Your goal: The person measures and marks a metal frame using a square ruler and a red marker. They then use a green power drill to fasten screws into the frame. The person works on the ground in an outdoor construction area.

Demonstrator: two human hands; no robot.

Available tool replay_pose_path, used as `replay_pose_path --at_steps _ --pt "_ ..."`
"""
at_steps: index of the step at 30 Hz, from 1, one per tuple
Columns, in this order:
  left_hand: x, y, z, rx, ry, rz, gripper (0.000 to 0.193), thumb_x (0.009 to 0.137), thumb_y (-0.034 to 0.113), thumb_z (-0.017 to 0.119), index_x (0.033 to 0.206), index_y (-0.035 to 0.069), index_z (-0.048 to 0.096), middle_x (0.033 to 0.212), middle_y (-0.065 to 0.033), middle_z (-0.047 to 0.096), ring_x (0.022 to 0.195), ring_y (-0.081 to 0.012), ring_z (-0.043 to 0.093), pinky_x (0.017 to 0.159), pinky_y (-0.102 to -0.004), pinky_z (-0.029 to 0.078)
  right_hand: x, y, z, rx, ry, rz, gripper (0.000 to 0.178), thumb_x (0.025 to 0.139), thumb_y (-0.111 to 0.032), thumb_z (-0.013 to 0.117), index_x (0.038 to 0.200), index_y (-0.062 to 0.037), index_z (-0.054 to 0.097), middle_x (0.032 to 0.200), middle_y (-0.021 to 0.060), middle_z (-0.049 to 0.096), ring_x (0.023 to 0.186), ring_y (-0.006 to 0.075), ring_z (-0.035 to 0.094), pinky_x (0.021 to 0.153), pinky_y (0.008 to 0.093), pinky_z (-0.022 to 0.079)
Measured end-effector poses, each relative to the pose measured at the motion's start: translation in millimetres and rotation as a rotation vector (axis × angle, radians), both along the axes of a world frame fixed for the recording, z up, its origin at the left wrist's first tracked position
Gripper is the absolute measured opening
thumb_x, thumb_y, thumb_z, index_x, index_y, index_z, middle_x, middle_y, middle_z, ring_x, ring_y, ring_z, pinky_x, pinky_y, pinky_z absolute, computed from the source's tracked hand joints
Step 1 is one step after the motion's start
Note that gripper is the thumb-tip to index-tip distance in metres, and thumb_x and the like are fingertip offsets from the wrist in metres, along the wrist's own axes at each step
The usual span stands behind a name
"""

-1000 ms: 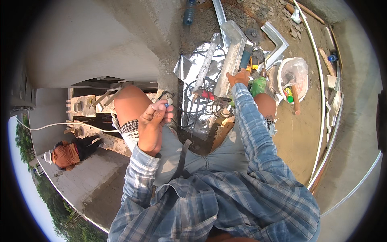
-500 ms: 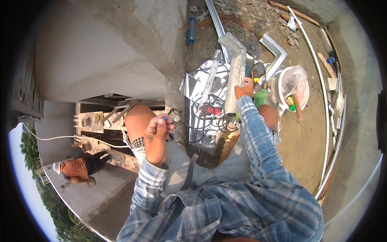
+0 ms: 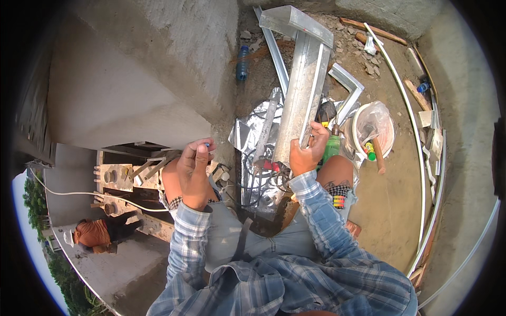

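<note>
My right hand [image 3: 307, 150] grips the near end of an L-shaped grey metal channel [image 3: 300, 79], its thumb and fingers along the right edge. The channel's bent end points away from me, above the ground. In front of my left knee, my left hand [image 3: 194, 174] is closed in a pinch on a small blue piece [image 3: 207, 145], too small to name. Just right of my right hand stands a green power drill [image 3: 332, 145]. Below the channel lies a crumpled silver foil sheet [image 3: 253, 184] with dark cables and a red piece [image 3: 271, 166] on it.
A white bucket [image 3: 391, 138] with a plastic bag and a wooden-handled tool stands to the right. Another bent metal channel [image 3: 345, 89] lies beyond the drill. A blue bottle [image 3: 242, 63] lies by the concrete wall. At lower left a person [image 3: 95, 234] bends over below.
The metal channel has come up closer to me, with my right hand drawn nearer and a little left. My left hand has shifted slightly left and still pinches the blue piece.
</note>
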State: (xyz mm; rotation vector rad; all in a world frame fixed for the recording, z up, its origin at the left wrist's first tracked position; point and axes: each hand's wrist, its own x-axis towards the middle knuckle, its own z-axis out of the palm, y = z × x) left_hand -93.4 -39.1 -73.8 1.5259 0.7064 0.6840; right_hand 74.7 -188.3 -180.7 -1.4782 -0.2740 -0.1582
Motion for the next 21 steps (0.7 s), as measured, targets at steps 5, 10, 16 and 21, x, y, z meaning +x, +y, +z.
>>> replay_pose_path --at_steps 5,10,16,21 --pt "32.4 -10.8 -23.3 -0.009 0.038 -0.275 0.030 0.095 0.031 0.056 0.105 0.005 0.065 0.134 -0.0214 0.045 0.126 -0.0235 0.041 0.103 -0.0350 0.032 -74.2 -21.2 7.9 0.003 0.231 0.116 0.051 0.066 0.011 0.055 0.114 -0.0012 0.043 0.109 0.0109 0.049 0.104 0.0203 0.053 0.089 0.0317 0.045" --pt "65.4 -22.6 -85.7 -0.238 0.037 -0.211 0.029 0.097 0.031 0.052 0.104 0.005 0.062 0.119 -0.0152 0.055 0.115 -0.0164 0.048 0.096 -0.0301 0.037 -130.5 -24.9 -18.9 -0.200 0.154 0.184 0.040 0.066 0.006 0.064 0.102 -0.0035 0.048 0.100 0.0145 0.048 0.099 0.0284 0.052 0.087 0.0382 0.042" --pt "59.6 -18.8 -94.3 -0.460 -0.066 -0.202 0.023 0.100 0.026 0.044 0.108 0.007 0.055 0.091 -0.0051 0.060 0.078 -0.0113 0.058 0.067 -0.0250 0.049 -140.0 -25.1 9.7 -0.308 -0.115 0.345 0.038 0.066 -0.005 0.077 0.095 -0.0058 0.053 0.103 0.0166 0.050 0.102 0.0342 0.050 0.087 0.0415 0.041" --pt "53.1 -23.9 -42.7 -0.560 -0.126 -0.157 0.036 0.097 0.019 0.036 0.123 -0.002 0.049 0.105 -0.0119 0.062 0.090 -0.0186 0.060 0.078 -0.0295 0.049 -142.8 -27.3 12.9 -0.259 -0.231 0.416 0.030 0.065 -0.005 0.077 0.089 -0.0125 0.060 0.117 0.0154 0.044 0.109 0.0355 0.047 0.090 0.0436 0.042"
